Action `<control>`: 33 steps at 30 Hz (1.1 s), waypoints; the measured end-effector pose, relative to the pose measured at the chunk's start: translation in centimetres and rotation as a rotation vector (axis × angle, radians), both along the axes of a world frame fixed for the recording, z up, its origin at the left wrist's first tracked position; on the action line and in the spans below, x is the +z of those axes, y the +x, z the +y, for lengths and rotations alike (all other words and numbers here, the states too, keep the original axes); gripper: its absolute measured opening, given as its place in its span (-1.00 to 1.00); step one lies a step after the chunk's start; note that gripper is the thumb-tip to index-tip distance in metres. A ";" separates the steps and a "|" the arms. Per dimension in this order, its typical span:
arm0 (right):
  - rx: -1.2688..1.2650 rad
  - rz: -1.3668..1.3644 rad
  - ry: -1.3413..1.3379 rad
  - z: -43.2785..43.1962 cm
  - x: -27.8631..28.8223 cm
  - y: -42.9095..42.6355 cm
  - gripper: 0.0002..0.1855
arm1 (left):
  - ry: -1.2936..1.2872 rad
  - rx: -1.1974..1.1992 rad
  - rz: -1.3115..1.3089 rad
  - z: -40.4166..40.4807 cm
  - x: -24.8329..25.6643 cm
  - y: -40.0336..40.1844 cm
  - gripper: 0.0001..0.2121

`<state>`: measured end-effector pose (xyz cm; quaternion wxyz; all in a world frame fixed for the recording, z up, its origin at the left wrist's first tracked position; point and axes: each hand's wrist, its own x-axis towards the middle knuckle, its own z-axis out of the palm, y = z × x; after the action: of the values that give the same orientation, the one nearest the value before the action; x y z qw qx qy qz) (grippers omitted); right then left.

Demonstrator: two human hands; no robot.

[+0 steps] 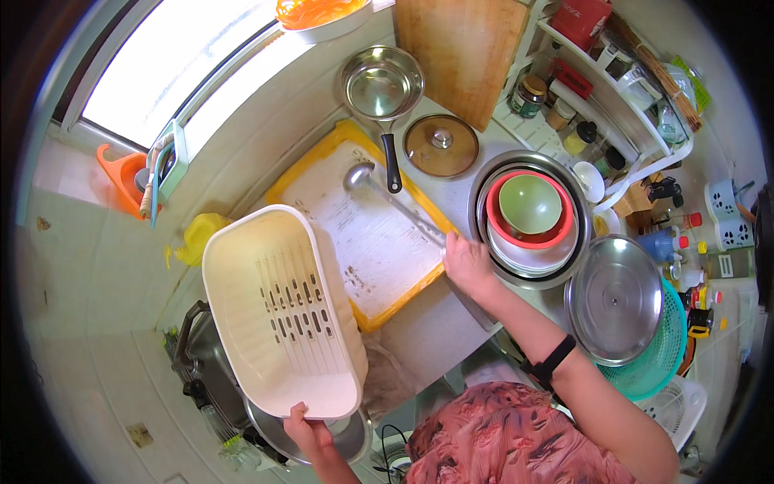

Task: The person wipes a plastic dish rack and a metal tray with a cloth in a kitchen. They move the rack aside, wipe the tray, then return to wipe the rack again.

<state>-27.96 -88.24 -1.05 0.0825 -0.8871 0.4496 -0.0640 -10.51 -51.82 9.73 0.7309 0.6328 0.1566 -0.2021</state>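
My left hand (309,431) grips the near rim of a cream plastic dish rack (242,339), which is tilted over the sink side and shows slots in its base. My right hand (467,261) holds the handle end of a metal ladle (404,209). The ladle's bowl is over a white board with a yellow border (387,248), stained with dark marks; I cannot tell whether it touches. Beyond the board stands a steel saucepan (382,85) with a black handle, and beside it lies a brown glass lid (432,154).
On the right, a steel basin (478,199) holds nested bowls, a green bowl (530,204) uppermost. A steel lid (614,302) rests over a teal colander (653,378). A wooden cutting board (462,54) leans behind. A sink (208,345) and yellow bottle (202,239) are left.
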 end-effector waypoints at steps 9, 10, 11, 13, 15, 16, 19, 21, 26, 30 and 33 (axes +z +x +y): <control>-0.040 0.056 -0.099 -10.5 2.4 3.4 -0.89 | -0.099 -0.030 0.047 -7.9 0.2 -2.5 -0.58; -0.031 0.051 -0.127 -11.2 2.0 3.5 -0.88 | -0.119 -0.036 0.082 -8.7 -0.7 -2.5 -0.58; -0.022 0.044 -0.155 -11.6 1.5 3.5 -0.87 | -0.139 -0.042 0.116 -9.5 -1.2 -2.5 -0.58; 0.008 0.046 -0.166 -12.0 1.1 3.2 -0.89 | -0.137 -0.044 0.131 -12.7 -1.5 -3.2 -0.60; 0.036 0.049 -0.182 -12.2 0.9 3.2 -0.90 | -0.199 -0.043 0.138 -14.4 -3.7 -3.4 -0.59; 0.041 0.055 -0.203 -12.3 0.8 3.3 -0.91 | -0.173 -0.031 0.148 -15.4 -4.2 -3.7 -0.60; 0.068 0.154 -0.144 -12.4 0.9 3.6 -0.89 | -0.128 0.025 0.132 -17.4 -4.6 -4.8 -0.62; 0.079 0.169 -0.102 -12.5 1.2 3.9 -0.87 | -0.126 0.060 0.128 -17.9 -4.5 -5.2 -0.63; 0.050 0.193 0.250 -11.3 2.4 5.5 -0.74 | -0.167 0.035 0.172 -18.6 -3.8 -5.7 -0.66; 0.047 0.110 0.614 -9.4 0.8 7.7 -0.64 | -0.201 0.025 0.214 -19.7 -3.6 -6.0 -0.72; -0.009 0.031 0.515 -7.7 -1.7 8.0 -0.64 | -0.202 0.024 0.197 -20.2 -3.3 -6.0 -0.75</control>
<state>-20.01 -95.91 -2.80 0.2984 -0.8358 0.4560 0.0660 -16.47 -72.01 6.38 0.7744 0.5310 0.2140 -0.2694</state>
